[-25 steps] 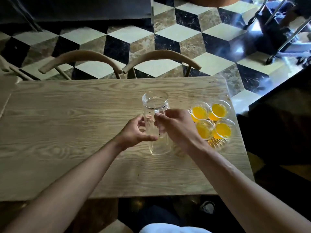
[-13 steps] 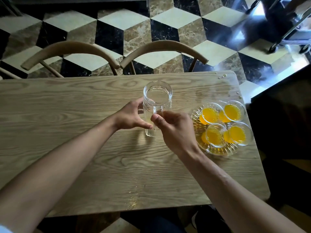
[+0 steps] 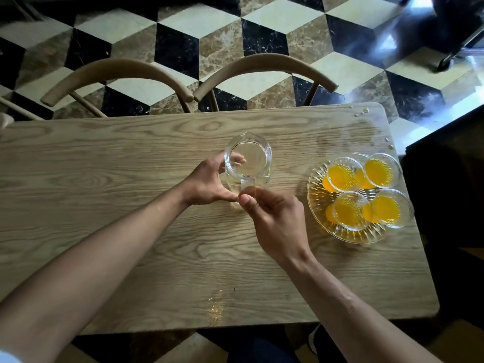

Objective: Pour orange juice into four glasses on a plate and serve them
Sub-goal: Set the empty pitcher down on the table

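on the wooden desk [image 3: 131,231] an empty glass pitcher [image 3: 247,163] is cupped by the left hand [image 3: 209,184] and pinched at its handle by the right hand [image 3: 272,218], the plate [image 3: 318,205] of four filled glasses [image 3: 345,176] lying just right of the right hand.

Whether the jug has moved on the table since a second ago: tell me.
Yes. The jug has shifted away from the person: its base was level with the plate's near edge and now sits level with its middle.

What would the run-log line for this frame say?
pitcher: empty, upright on table | left hand: cupping it | right hand: at handle | four glasses: filled, on plate
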`<state>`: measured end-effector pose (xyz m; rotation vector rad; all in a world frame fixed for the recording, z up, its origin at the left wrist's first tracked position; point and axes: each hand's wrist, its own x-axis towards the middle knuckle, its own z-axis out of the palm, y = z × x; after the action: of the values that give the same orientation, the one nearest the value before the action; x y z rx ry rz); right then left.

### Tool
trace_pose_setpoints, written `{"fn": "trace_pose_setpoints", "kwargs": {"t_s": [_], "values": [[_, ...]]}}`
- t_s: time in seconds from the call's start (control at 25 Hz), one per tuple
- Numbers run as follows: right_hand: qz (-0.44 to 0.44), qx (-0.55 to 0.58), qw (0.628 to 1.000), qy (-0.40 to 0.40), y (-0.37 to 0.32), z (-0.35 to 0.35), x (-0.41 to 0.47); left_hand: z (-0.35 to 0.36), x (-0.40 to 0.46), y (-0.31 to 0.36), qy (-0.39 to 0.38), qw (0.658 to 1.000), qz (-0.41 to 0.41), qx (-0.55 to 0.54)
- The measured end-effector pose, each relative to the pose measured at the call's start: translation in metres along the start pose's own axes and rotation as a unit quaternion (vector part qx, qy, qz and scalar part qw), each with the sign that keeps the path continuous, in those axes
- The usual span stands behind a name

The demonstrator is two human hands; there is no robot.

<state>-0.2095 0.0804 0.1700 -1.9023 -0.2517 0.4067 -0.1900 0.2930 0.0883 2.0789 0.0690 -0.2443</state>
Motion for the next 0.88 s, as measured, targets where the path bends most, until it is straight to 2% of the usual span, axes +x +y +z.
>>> {"fn": "trace_pose_setpoints", "kwargs": {"t_s": [0.88], "values": [[0.009, 0.009, 1.000, 0.006, 0.017, 0.004, -0.017, 0.016, -0.013, -0.015, 0.015, 1.000, -0.009, 0.011]]}}
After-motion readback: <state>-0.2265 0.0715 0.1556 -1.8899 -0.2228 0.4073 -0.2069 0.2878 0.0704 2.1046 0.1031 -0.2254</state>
